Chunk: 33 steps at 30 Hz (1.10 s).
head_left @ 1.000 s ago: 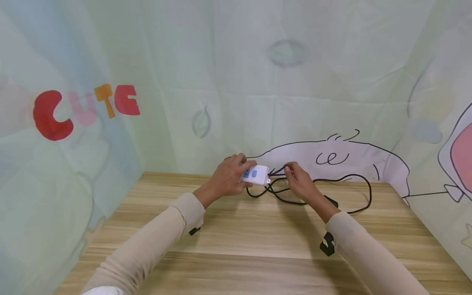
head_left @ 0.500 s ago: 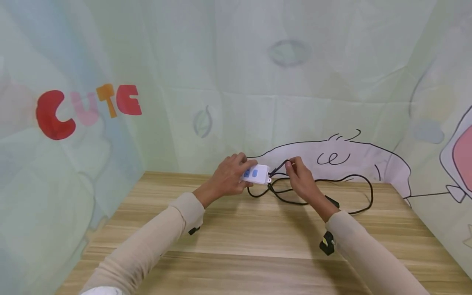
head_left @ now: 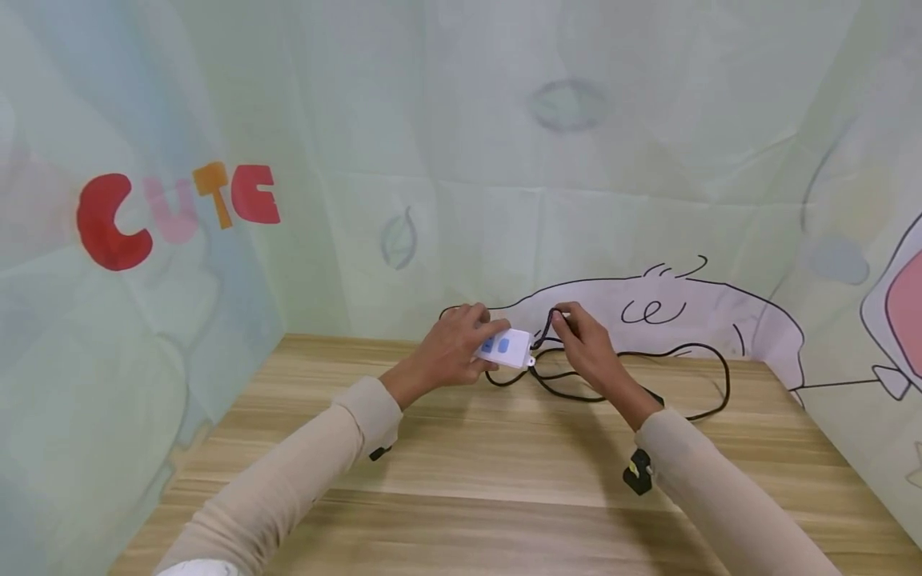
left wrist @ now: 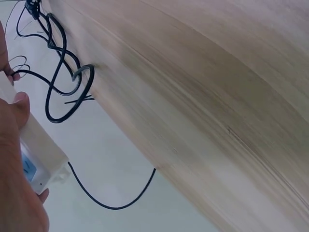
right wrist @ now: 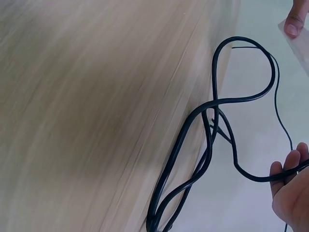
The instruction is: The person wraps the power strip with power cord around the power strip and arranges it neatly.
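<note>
My left hand grips a white power strip with blue socket faces, its fingers over the top and thumb toward the near side. The strip is held over the back of the table, its right end tilted down. A black power cord leaves that end. My right hand pinches the cord just beyond the strip, bending it into an upward arch. In the right wrist view, the cord runs across the curled fingers. The left wrist view shows the strip's white side.
The rest of the cord lies in loose crossing loops along the table's back edge. A dark block on it is partly hidden by my right forearm. Printed cloth walls enclose the wooden table at the back and sides.
The right hand has risen slightly and drawn the cord into a steeper arch. The power strip has shifted slightly right, its right end dipping lower in the left hand.
</note>
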Motion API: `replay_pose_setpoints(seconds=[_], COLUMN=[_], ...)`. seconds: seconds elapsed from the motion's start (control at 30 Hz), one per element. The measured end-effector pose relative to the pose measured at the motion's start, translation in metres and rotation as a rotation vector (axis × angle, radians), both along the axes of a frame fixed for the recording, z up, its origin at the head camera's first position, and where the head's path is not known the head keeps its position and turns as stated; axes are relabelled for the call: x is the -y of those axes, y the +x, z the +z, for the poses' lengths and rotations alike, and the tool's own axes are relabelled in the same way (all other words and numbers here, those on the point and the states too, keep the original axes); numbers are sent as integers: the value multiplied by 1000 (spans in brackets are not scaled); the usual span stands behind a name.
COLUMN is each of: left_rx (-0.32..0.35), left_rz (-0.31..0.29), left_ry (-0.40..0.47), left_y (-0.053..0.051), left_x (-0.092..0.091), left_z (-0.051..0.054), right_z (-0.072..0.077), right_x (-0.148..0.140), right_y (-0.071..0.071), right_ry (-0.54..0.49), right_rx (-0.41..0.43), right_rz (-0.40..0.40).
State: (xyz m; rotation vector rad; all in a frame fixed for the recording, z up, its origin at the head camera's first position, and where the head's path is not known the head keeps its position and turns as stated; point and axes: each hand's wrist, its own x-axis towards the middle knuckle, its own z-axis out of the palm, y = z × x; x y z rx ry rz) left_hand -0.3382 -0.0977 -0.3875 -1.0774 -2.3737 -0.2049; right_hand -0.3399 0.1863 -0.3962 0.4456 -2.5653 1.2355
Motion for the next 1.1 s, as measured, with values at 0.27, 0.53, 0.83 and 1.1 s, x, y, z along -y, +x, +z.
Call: replay_pose_setpoints(seconds=[0.27, 0.53, 0.83, 1.1], left_rx=[-21, -7, -18, -26], left_rz=[-23, 17, 55, 75], left_ry=[56, 74, 82, 65], left_y=[2, 1, -2, -2], left_x=[-9, -16, -18, -18], left_z=[3, 5, 6, 6], right_z=[-1, -3, -62, -92], right_x=[6, 12, 0, -3], right_y=[-1, 0, -46, -62], right_ry=[-6, 119, 257, 422], right_rx=[59, 39, -23, -144], right_rz=[-19, 5, 128, 159])
